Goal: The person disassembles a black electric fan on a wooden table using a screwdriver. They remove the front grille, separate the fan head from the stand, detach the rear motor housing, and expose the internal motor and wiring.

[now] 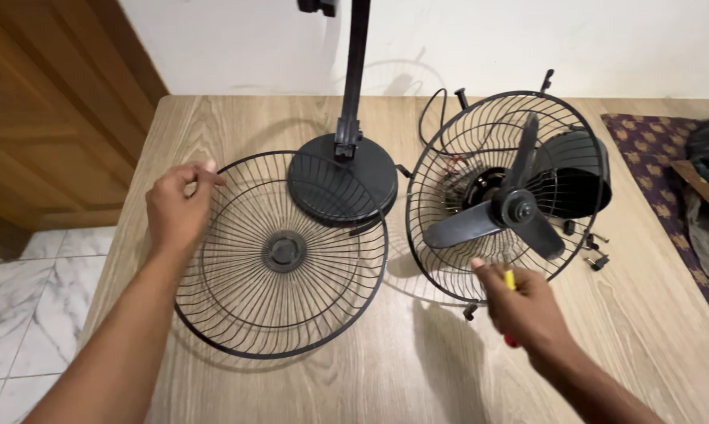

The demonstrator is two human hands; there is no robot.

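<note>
Fingers of my right hand [525, 308] are curled shut around a screwdriver [511, 308] with a yellow and red handle; only short bits of the handle show, yellow above the knuckles and red below the palm. That hand sits nearest to me, low on the right, just at the bottom rim of the rear fan guard [505, 192]. This guard stands tilted on the wooden table [386, 369], open side toward me, with the three-blade black propeller [511, 212] mounted at its centre and the black motor housing [578, 173] behind it.

My left hand [175, 208] is a little farther up on the left. Its fingertips pinch the upper left rim of the loose front guard [280, 255], narrow grip, thumb and forefinger closed on the wire. That guard lies nearly flat on the table, dished upward, with a round hub at its middle. Its right edge comes close to the standing guard; I cannot tell whether they touch.

Beyond the loose guard, the round black base [343, 179] of the stand overlaps its far rim, and the black pole [354, 71] rises from it toward the white wall. Small dark screws and clips [592, 245] lie on the table to the right of the motor. A patterned purple cloth [668, 173] covers the far right edge.
</note>
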